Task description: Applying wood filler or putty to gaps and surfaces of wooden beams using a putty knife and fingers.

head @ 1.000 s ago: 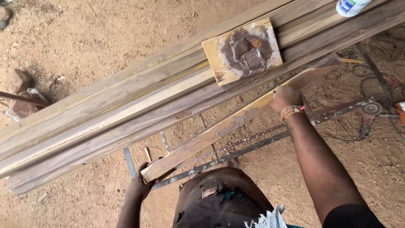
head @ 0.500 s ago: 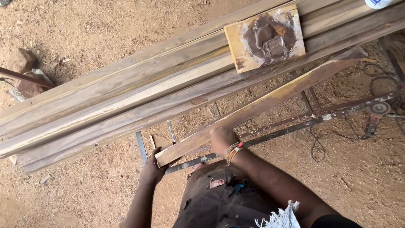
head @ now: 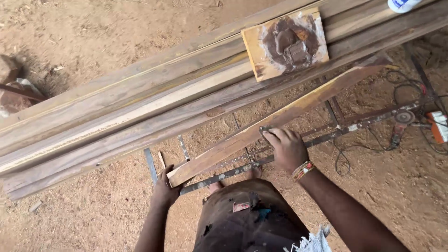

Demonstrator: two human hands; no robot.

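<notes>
A long, narrow wooden plank (head: 326, 91) smeared with pale filler lies slanted across a metal frame (head: 326, 136), from near my waist up to the right. My left hand (head: 164, 190) grips its near end from below. My right hand (head: 287, 148) presses down on the plank's middle, fingers bent over a small grey blade (head: 266, 129) that shows at my fingertips. A small square board (head: 284, 43) with a blob of brown paste rests on the stack of long planks (head: 140, 109) beyond.
A white container (head: 400, 4) stands at the top right edge. A power tool with a round disc (head: 402, 117), black cables and an orange thing (head: 438, 127) lie on the sawdust-covered ground at right. Stones (head: 11, 81) sit at far left.
My right hand slid from the plank's far end down close to my left hand, then back up to the plank's middle. My left hand has kept its hold on the near end.
</notes>
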